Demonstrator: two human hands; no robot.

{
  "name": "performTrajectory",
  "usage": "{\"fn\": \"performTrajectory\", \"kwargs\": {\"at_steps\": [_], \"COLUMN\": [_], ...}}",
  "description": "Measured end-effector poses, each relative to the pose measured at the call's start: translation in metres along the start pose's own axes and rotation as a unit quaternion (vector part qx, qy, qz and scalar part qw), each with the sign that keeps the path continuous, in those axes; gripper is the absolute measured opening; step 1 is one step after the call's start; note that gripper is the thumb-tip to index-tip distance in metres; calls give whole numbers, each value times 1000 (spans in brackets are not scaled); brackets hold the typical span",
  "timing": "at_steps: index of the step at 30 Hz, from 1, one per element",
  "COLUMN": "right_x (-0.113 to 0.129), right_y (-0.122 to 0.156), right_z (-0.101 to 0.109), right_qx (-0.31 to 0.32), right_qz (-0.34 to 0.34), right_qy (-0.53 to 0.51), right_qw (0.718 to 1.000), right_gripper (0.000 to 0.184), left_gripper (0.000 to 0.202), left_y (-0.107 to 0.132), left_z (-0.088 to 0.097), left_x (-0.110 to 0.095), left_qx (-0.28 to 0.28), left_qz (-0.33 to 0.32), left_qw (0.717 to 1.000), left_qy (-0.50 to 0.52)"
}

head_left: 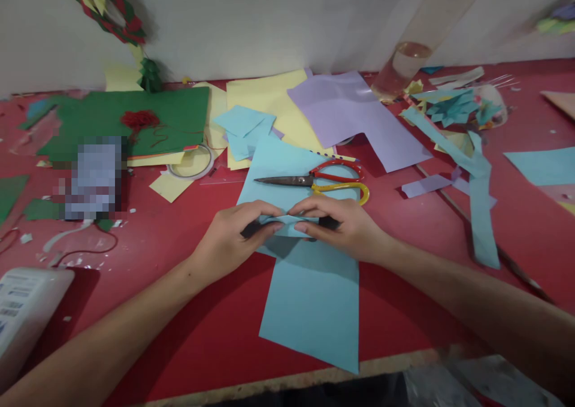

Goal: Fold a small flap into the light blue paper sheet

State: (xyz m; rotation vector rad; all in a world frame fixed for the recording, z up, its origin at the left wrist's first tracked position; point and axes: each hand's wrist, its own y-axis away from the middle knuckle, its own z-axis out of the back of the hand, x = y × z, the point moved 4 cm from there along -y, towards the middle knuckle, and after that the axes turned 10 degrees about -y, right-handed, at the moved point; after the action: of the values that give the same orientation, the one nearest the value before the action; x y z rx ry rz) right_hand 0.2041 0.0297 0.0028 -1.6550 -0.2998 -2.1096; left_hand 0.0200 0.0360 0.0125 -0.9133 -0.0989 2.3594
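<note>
Between both hands is a small folded piece of light blue paper [291,220], raised over a larger light blue sheet [318,311]. My left hand [238,227] pinches its left end between thumb and fingers. At the other end, my right hand [344,224] grips it the same way, the two thumbs close together. Just beyond the fingers lie scissors [309,181] with one red and one yellow handle, their blades pointing left on the blue sheet. Fingers cover parts of the folded piece.
Green sheets [179,113] with red yarn [139,119], a tape roll [193,162] and purple paper [354,104] lie behind. A tall glass of liquid [413,53] stands at the wall. Blue paper strips [483,215] are rightward; a white box [31,311] and blurred phone-like object [96,176] leftward.
</note>
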Motion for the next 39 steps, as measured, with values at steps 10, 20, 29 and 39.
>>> {"fn": "performTrajectory", "kwargs": {"at_steps": [10, 20, 29, 39], "right_x": [-9, 12, 9, 11], "right_y": [-1, -1, 0, 0], "right_z": [2, 8, 8, 7], "right_qx": [-39, -49, -33, -42], "right_qz": [-61, 191, 160, 133], "right_qy": [-111, 47, 6, 18], "right_qw": [991, 979, 987, 990], "right_gripper": [21, 21, 27, 23], "left_gripper": [12, 13, 10, 11], "left_y": [0, 3, 12, 13], "left_z": [1, 16, 7, 9], "left_x": [12, -21, -38, -36], "left_qx": [-22, -94, -64, -67], "left_qz": [101, -273, -401, -382], "left_qw": [988, 957, 899, 904], "left_qy": [117, -27, -164, -179]}}
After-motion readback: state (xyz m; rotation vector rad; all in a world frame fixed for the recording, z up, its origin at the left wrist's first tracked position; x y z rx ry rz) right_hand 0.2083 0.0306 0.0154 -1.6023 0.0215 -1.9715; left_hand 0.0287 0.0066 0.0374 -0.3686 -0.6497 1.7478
